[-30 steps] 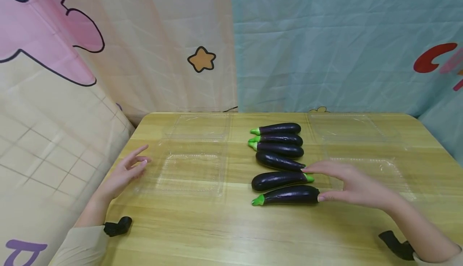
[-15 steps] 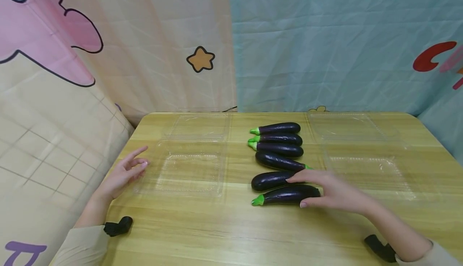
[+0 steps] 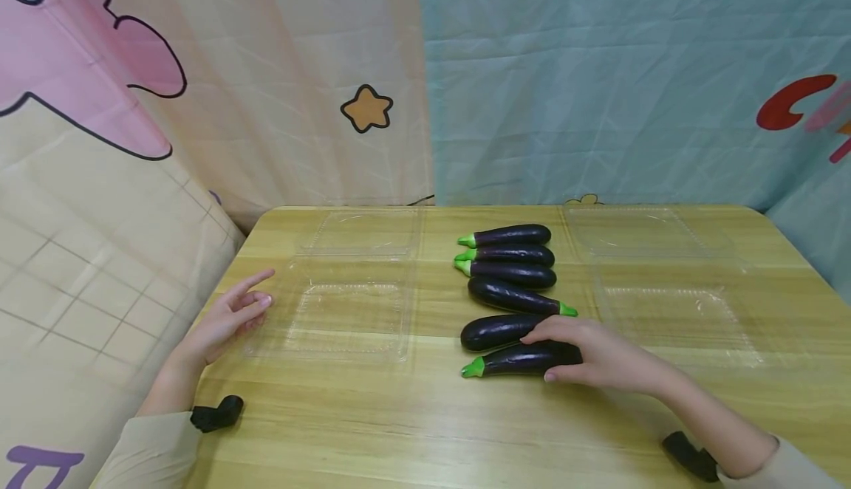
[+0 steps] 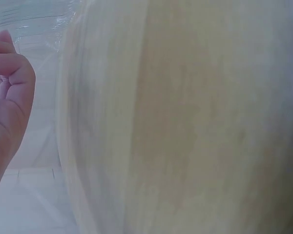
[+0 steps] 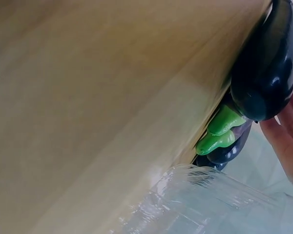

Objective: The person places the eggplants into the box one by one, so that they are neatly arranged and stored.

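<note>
Right grip [image 3: 592, 356]: clamped on the nearest eggplant [image 3: 518, 361] at its rounded end, fingers on the far side, thumb on the near side. In the right wrist view, fingers close against the dark skin, thumb hidden. Nearest eggplant: on the surface [image 3: 399, 430], green stem pointing left, well clear of the fingertips.

Just beyond the fingers: second eggplant [image 3: 495, 332], roughly parallel, right end covered by the grip. Next outward: third eggplant [image 3: 512, 296], slanted, stem to the right. Farthest: row of three eggplants [image 3: 515, 275], closely packed, stems to the left.

Right container [image 3: 685, 326]: clear plastic, just beyond and to the right of the right grip.

Left grip [image 3: 229, 319]: fingers apart, index extended, others loosely bent. Placed at the left edge of the left container [image 3: 346, 319], also clear; contact not determinable. Well apart from all eggplants.

Count: eggplants, six; green stems visible in head view, five; containers, two, each with nearer and farther section; black wrist mounts [image 3: 217, 414], two. Behind the surface: peach and blue-green curtains [image 3: 598, 90], one orange star [image 3: 367, 108].
</note>
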`<move>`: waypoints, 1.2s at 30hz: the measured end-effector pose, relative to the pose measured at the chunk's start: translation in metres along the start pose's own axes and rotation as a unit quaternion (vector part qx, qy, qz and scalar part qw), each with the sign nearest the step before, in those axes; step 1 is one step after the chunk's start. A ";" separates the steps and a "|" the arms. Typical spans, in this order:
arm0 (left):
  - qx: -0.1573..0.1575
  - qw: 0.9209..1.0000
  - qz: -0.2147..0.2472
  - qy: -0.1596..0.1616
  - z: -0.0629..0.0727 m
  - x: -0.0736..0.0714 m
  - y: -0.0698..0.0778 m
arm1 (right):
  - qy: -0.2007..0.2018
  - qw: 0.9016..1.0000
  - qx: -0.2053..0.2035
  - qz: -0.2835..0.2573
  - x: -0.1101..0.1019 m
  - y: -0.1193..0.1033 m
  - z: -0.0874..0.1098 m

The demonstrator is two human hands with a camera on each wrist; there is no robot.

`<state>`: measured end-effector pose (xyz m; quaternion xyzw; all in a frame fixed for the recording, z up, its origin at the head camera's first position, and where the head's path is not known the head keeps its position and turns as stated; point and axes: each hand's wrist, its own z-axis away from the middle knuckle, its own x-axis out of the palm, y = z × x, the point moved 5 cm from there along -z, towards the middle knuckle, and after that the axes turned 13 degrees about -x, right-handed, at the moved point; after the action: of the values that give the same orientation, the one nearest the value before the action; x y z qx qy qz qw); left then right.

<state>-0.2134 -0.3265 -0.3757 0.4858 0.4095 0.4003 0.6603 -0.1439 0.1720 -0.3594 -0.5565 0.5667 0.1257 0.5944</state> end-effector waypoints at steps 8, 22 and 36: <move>0.001 1.000 -0.002 -0.005 0.000 -0.001 -0.002 | -0.022 1.000 0.014 -0.008 0.001 0.002 -0.004; 0.002 0.999 0.028 -0.017 -0.001 0.000 -0.003 | -0.055 0.998 -0.021 0.001 0.008 0.003 -0.010; 0.000 1.000 0.025 -0.018 -0.002 0.001 -0.002 | -0.125 0.989 -0.040 -0.067 0.010 0.000 -0.006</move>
<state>-0.2149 -0.3257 -0.3783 0.5028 0.3851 0.4081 0.6575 -0.1444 0.1624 -0.3660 -0.5966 0.4441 0.1762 0.6448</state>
